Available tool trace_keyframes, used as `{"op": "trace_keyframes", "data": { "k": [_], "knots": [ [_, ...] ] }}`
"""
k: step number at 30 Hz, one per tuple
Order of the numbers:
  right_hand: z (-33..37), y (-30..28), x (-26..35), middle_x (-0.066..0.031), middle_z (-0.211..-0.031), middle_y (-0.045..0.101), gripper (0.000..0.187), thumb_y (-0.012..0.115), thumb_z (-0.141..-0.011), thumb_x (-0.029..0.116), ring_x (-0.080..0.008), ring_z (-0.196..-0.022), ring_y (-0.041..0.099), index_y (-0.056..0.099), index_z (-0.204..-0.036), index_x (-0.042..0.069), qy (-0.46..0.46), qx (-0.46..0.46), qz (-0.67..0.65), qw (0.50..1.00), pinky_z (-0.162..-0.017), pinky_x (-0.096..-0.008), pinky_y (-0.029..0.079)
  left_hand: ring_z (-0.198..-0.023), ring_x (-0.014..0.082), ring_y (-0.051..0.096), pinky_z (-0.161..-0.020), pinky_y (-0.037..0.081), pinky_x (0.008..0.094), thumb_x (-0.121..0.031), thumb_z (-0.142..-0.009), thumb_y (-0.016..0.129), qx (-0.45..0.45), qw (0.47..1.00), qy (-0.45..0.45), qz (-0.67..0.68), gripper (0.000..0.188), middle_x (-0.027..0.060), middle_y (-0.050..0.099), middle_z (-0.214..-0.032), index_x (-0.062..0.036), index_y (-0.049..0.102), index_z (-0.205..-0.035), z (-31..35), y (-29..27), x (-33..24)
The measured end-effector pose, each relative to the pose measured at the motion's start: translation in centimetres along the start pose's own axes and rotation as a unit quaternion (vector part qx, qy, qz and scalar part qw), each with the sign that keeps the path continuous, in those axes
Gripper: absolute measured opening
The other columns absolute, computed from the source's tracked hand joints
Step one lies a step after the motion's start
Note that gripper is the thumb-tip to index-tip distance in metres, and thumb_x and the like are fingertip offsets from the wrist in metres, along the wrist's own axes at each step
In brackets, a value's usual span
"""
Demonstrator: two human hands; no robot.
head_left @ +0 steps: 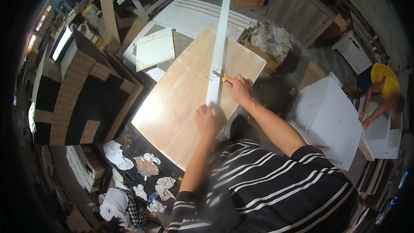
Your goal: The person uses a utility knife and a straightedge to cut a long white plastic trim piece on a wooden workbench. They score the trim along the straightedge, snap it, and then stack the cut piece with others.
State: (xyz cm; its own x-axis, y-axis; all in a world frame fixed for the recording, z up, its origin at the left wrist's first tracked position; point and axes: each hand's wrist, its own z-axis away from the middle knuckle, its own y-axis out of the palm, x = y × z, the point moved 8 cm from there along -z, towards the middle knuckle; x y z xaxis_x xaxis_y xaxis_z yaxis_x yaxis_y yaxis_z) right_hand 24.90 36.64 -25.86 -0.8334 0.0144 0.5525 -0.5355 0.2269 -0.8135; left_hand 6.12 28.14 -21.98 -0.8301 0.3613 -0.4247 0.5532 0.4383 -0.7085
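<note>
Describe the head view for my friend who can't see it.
A person's left hand holds a long, narrow white strip over a pale wood-grain rectangular board, while the right hand holds a small yellow-and-black tool at the strip. Beyond sit tangled, pale stringy scraps.

A board (172, 103) lies beneath both hands. A long strip (221, 30) lies across it, its near end under the left hand (209, 120), its far end past the board's far edge. The right hand (238, 89), ahead and right of the left, holds a hand tool (224, 80) pointing left at the strip. Beyond the hands lie panels (189, 13); ahead-right, tangled strands (271, 39) in a box (261, 58). Right of the hands: stacked sheets (327, 116), then 1 co-worker (386, 82). Left: stacked boards (86, 99). Behind-left: crumpled cloths (165, 187) and 2 phones (128, 177).
</note>
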Motion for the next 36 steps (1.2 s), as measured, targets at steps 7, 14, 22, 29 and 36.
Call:
{"op": "trace_keyframes", "data": {
  "k": [7,14,22,29,36],
  "knots": [
    [0.3,-0.5,0.6,-0.0125,-0.102,0.062,0.034,0.069,-0.094,0.028,-0.0340,-0.097,0.064,0.073,-0.126,0.018,-0.017,-0.025,-0.002,1.000,-0.084,-0.0450,0.051,-0.079,0.0353,0.060,-0.066,0.048,0.0451,-0.015,-0.077,0.071,-0.002,1.000,0.001,0.002,0.028,0.0185,0.063,-0.095,-0.0110,0.068,-0.105,0.2,0.1,0.1],
    [0.9,0.1,0.4,-0.0134,-0.101,0.063,0.035,0.068,-0.094,0.027,-0.0339,-0.098,0.064,0.073,-0.126,0.016,-0.003,0.020,-0.010,1.000,-0.086,-0.0459,0.049,-0.081,0.0355,0.060,-0.067,0.048,0.0455,-0.017,-0.077,0.072,0.015,1.000,-0.013,0.001,0.031,0.0183,0.063,-0.094,-0.0107,0.067,-0.106,0.2,0.4,0.3],
    [-0.3,0.5,0.2,-0.0114,-0.101,0.063,0.035,0.069,-0.093,0.026,-0.0321,-0.098,0.064,0.073,-0.126,0.018,0.016,0.019,0.037,0.999,-0.087,-0.0441,0.048,-0.078,0.0354,0.060,-0.066,0.048,0.0453,-0.015,-0.077,0.071,-0.003,1.000,-0.002,0.007,0.028,0.0186,0.064,-0.092,-0.0107,0.068,-0.104,0.1,0.0,0.0],
    [0.7,0.2,0.3,-0.0106,-0.103,0.063,0.034,0.069,-0.092,0.027,-0.0313,-0.098,0.064,0.074,-0.125,0.018,-0.008,0.017,0.012,1.000,-0.087,-0.0466,0.047,-0.078,0.0351,0.060,-0.066,0.048,0.0446,-0.014,-0.077,0.071,-0.012,1.000,-0.003,0.006,0.026,0.0187,0.064,-0.091,-0.0103,0.068,-0.103,0.0,-0.2,-0.3],
    [-1.2,0.4,0.4,-0.0109,-0.105,0.061,0.034,0.068,-0.094,0.026,-0.0324,-0.101,0.062,0.071,-0.127,0.018,-0.006,0.007,0.041,0.999,-0.090,-0.0481,0.045,-0.075,0.0352,0.059,-0.065,0.048,0.0441,-0.014,-0.075,0.072,0.007,1.000,-0.003,0.006,0.030,0.0180,0.064,-0.090,-0.0106,0.069,-0.105,0.2,0.1,0.0]
  ]
}}
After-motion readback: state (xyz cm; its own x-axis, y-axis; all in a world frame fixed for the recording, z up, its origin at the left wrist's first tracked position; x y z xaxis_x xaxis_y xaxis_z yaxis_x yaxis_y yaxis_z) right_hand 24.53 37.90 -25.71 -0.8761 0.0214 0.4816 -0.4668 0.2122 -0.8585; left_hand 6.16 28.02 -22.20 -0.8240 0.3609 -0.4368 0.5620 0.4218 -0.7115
